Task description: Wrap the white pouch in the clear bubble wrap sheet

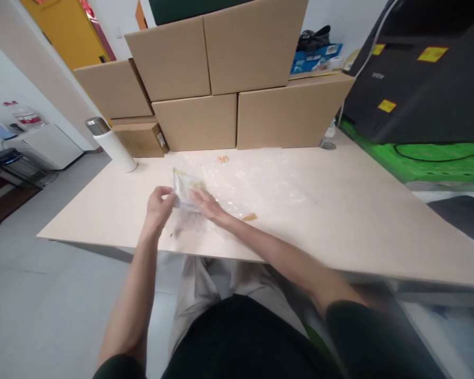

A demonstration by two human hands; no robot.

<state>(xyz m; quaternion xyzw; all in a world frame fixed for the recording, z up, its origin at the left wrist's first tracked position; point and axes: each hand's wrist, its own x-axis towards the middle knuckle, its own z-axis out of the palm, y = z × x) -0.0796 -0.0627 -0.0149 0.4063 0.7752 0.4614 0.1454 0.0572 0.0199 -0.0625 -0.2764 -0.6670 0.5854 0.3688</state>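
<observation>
Both hands are meeting over a small clear plastic packet [185,192] near the front edge of a pale wooden table [339,210]. The left hand [160,204] is gripping the packet's left end, fingers curled tight around it and thumb on top. The right hand [207,204] is lying on the packet's right side with its fingers stretched fairly flat; whether it is pinching the packet or only pressing on it is hard to tell, since the frame is blurred there. The packet is sitting between the two hands, tilted up a little at its far edge, showing pale yellow and white contents.

Under and beyond the grip, a crinkled sheet of clear plastic wrap [256,184] is spreading across the tabletop. Just to the right of the right hand, a small orange piece [250,216] is lying on the table, and farther away from the grip, toward the boxes, another small orange bit [223,158] is resting. Well off to the left of the left hand, a white bottle with a metal cap [111,143] is standing. Behind everything, stacked cardboard boxes [221,84] are lining the back of the table, and a black machine [426,79] is sitting far to the right.
</observation>
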